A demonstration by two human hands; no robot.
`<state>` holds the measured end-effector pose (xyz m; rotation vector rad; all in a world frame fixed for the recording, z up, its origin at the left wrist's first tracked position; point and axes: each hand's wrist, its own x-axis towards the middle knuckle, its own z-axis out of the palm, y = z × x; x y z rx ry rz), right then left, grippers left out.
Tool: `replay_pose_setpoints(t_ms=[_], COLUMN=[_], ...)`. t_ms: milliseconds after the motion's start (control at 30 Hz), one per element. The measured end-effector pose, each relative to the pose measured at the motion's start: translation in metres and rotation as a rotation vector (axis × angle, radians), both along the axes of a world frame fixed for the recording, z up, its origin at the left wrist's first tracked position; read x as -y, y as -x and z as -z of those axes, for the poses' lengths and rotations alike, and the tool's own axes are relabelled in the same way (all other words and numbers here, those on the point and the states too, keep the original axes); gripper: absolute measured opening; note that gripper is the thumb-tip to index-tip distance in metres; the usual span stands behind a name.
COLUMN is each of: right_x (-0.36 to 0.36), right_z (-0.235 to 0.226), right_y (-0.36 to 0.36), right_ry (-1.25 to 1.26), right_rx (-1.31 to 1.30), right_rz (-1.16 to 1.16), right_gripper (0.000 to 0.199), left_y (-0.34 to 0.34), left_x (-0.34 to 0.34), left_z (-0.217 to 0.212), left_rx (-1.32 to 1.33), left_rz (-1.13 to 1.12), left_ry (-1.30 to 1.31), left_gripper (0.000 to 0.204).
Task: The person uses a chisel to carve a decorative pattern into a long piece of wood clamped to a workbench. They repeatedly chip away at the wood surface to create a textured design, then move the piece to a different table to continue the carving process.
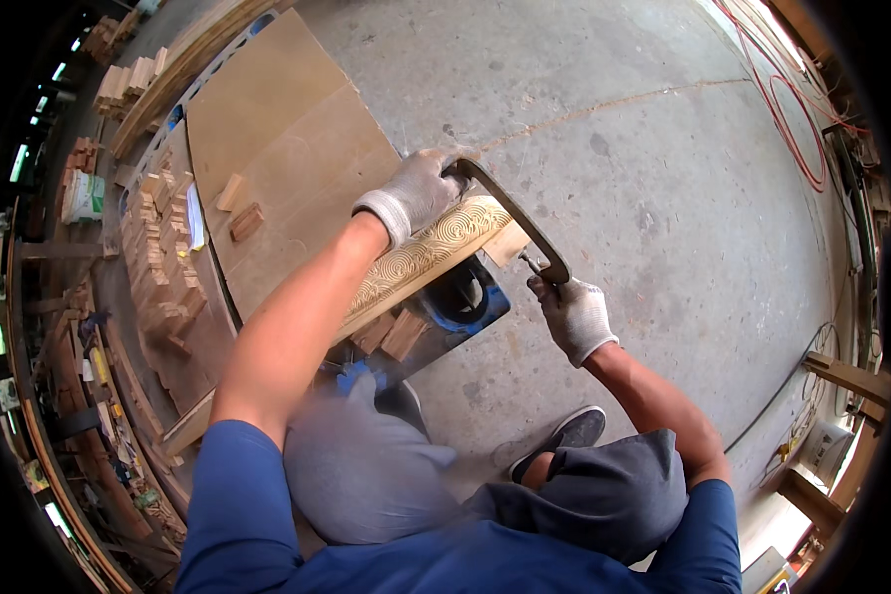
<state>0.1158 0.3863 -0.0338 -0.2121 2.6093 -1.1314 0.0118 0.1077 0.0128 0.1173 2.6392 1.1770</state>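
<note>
This is a woodworking workshop, as the timber and tools show. The bare concrete floor is stained and crossed by a crack. To the left, small cut wood blocks lie in stacks on a board, with a long timber beam beyond them and cluttered wooden racking along the dim edge. A red hose loops over the floor at upper right. In the middle, a carved wooden piece and a C-shaped metal clamp point to joinery.

Wood blocks on brown sheet
</note>
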Motion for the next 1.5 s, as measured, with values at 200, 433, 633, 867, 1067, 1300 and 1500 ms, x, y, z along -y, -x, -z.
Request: replay_pose_setpoints(t_ms=[200,433,633,867,1067,1300,1500], right_x=[0.007,0.012,0.014,0.016,0.016,0.019,0.016], right_z=[0.007,0.008,0.018,0.010,0.009,-0.002,0.009], right_y=[-0.002,-0.004,-0.008,-0.004,-0.005,0.001,-0.003], right_ry=[0.046,-0.021,0.025,0.036,-0.019,0.021,-0.001], right_rx=[-0.053,-0.005,-0.017,0.183,0.267,0.352,0.295], right_rz=[-0.010,-0.031,-0.050,0.002,0.014,0.010,0.007], right_gripper=[0.017,0.021,0.018,0.021,0.028,0.027,0.027], left_y=[0.001,0.000,0.004,0.011,0.028,0.039,0.036], left_x=[0.003,0.005,0.000,0.004,-0.007,0.003,0.003], left_z=[0.004,0.014,0.013,0.023,0.007,0.034,0.044], left_rx=[0.013,-0.015,0.092,-0.042,0.185,0.349,0.513], left_rz=[-0.031,-0.051,-0.091,-0.004,0.008,-0.138,-0.297], left_ry=[-0.014,-0.015,-0.046,0.043,0.108,-0.183,-0.791], left_gripper=[0.029,0.033,0.034,0.042,0.042,0.033,0.030])
